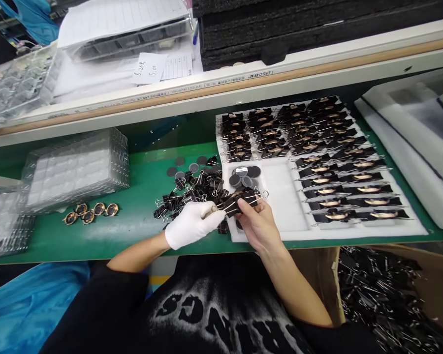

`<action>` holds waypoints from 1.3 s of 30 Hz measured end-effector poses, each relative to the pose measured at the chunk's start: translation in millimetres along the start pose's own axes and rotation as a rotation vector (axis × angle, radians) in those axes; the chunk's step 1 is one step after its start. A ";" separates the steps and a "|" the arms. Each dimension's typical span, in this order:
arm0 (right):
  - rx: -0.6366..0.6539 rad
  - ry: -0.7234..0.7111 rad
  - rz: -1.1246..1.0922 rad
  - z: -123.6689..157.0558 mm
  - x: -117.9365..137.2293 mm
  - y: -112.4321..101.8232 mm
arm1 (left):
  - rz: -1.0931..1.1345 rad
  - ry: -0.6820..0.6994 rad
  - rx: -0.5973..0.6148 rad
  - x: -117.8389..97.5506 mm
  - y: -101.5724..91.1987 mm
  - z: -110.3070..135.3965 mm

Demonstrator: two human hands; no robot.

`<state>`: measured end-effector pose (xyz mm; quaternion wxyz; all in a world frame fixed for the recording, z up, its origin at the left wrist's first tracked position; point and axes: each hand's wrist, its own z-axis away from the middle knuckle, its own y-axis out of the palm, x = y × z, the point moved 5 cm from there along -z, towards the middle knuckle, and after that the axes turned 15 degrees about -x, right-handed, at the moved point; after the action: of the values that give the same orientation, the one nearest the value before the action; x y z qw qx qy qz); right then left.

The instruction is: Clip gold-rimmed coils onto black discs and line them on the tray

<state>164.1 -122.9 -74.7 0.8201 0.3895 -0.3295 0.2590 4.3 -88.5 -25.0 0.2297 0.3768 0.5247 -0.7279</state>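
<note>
My left hand (192, 223), in a white glove with bare fingertips, pinches the wire handle of a black binder clip (230, 204). My bare right hand (260, 227) grips the clips from the other side, thumb on top; a piece clamped between them is mostly hidden. Just beyond my hands lies a pile of loose binder clips (197, 184). Dark round discs (245, 176) sit in the near left part of a white foam tray (276, 196). Rows of binder clips clamped on gold-coloured round pieces (327, 191) fill the tray's back and right side.
On the green bench (140, 216) stand several gold-rimmed round cases (90, 213) and stacked clear plastic trays (77, 169). A shelf edge (221, 88) crosses above, carrying black foam (243, 34) and papers (121, 19). Below right, a cardboard box (431, 290) holds many binder clips.
</note>
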 end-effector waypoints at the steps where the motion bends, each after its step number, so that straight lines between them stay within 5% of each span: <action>1: 0.001 -0.019 0.003 -0.5 0.6 -2.1 | 0.009 0.014 0.044 0.3 -0.3 -1.9; 6: 0.139 -0.229 0.075 3.3 27.5 -15.5 | 0.391 -0.149 0.379 -9.9 4.9 -11.2; 10: 0.221 -0.404 0.273 9.6 55.8 -37.6 | 0.367 -0.167 0.632 -38.3 25.7 -16.8; 13: -0.077 -0.539 0.325 4.4 67.0 -73.6 | 0.268 0.012 0.509 -64.6 40.4 -44.4; 16: -0.370 -0.648 0.273 3.5 64.4 -107.0 | -0.025 0.267 0.146 -86.4 52.1 -90.7; 20: -0.347 -0.658 0.303 8.9 51.8 -115.9 | -0.478 0.523 -0.156 -102.4 78.7 -138.6; 25: -0.265 -0.632 0.348 14.4 49.4 -111.2 | -0.754 0.609 -0.171 -100.0 106.4 -154.2; 33: -0.182 -0.680 0.495 4.9 48.9 -105.9 | -0.880 0.675 -0.095 -102.6 117.3 -158.7; 36: -0.102 -0.724 0.633 6.1 54.0 -99.0 | -0.888 0.693 -0.065 -103.7 103.2 -156.6; 39: -0.003 -0.767 0.767 7.9 58.3 -91.5 | -0.882 0.711 -0.113 -99.9 62.7 -144.9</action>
<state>261.6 -170.9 -70.6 0.4883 0.3067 -0.7241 0.3785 155.6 19.6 -7.1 -0.2670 0.3311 0.7156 -0.5540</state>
